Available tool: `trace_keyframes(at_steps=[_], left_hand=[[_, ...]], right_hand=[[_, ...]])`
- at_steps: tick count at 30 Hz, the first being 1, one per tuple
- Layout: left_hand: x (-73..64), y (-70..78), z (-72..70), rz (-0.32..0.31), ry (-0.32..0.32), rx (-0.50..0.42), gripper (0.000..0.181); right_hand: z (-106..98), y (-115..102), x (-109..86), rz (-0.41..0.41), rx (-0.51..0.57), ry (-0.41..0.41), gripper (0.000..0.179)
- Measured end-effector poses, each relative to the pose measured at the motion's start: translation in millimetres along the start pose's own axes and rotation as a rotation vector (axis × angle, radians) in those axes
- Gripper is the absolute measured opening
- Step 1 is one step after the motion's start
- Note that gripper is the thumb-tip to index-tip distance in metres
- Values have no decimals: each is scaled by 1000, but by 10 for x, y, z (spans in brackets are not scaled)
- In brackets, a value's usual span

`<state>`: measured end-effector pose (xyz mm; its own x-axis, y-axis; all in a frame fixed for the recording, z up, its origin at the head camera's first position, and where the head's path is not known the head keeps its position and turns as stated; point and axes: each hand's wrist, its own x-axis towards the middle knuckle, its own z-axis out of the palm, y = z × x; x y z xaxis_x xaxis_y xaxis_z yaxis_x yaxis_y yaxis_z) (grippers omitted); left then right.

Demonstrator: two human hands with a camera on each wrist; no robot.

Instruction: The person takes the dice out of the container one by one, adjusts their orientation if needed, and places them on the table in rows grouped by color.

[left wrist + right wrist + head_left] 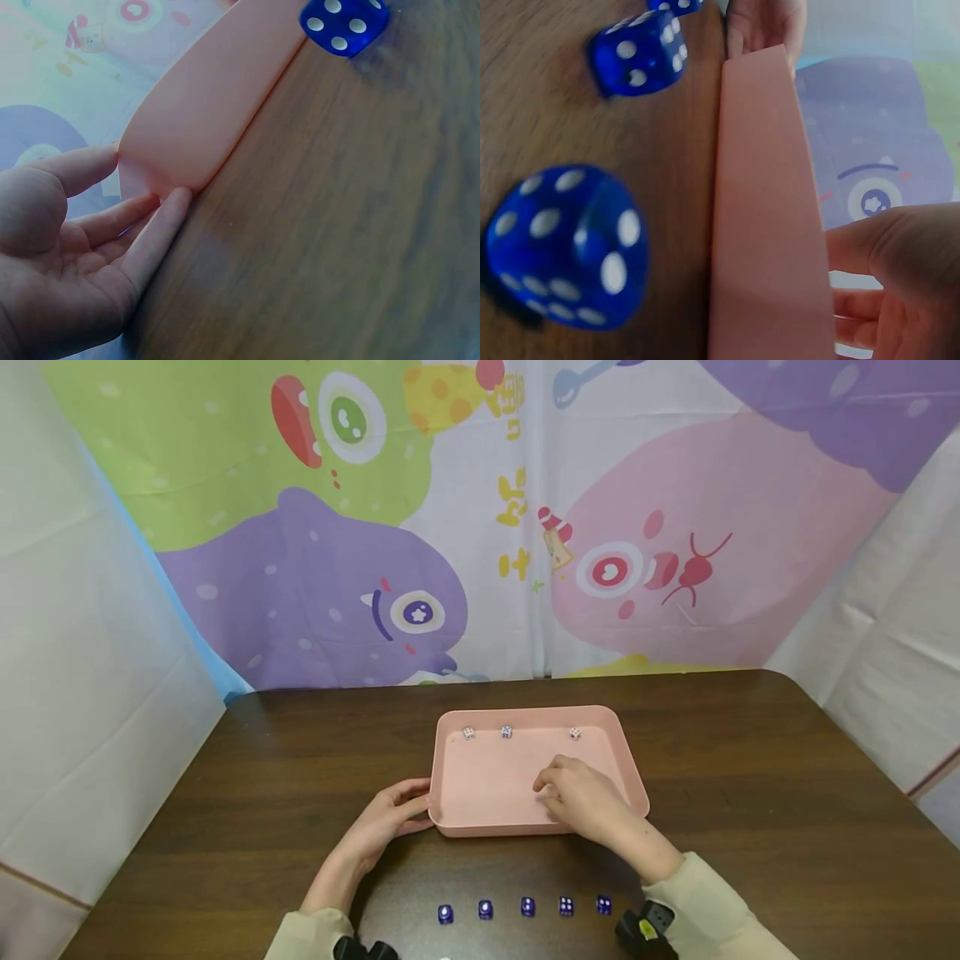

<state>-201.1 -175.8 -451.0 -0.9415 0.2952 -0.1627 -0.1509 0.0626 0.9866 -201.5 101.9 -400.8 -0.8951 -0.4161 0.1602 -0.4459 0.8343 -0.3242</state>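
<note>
A pink tray lies on the dark wooden table. Three white dice sit along its far wall. My left hand holds the tray's near left corner, thumb on the rim and fingers against the outer wall. My right hand is inside the tray over its near right part, fingers curled downward; whatever lies under them is hidden. In the right wrist view the thumb and fingers hover beside the tray wall with nothing seen between them.
Several blue dice stand in a row on the table between the tray and my body, two of them close up and one by the tray. A cartoon backdrop closes off the far edge.
</note>
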Motion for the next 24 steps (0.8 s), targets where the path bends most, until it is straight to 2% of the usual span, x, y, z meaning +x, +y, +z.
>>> trace_keyframes(at_steps=[7,14,18,24], left_hand=[[-7,10,9,-2,8,-2,48],[-6,11,12,-2,12,5,46],[-7,9,15,-3,13,5,46],[-8,15,19,-10,16,2,47]], right_hand=[[45,69,-8,32,-46,-35,6],[86,97,-1,82,-32,-67,11],[117,112,13,106,-7,-58,13],[134,106,13,96,12,-28,13]])
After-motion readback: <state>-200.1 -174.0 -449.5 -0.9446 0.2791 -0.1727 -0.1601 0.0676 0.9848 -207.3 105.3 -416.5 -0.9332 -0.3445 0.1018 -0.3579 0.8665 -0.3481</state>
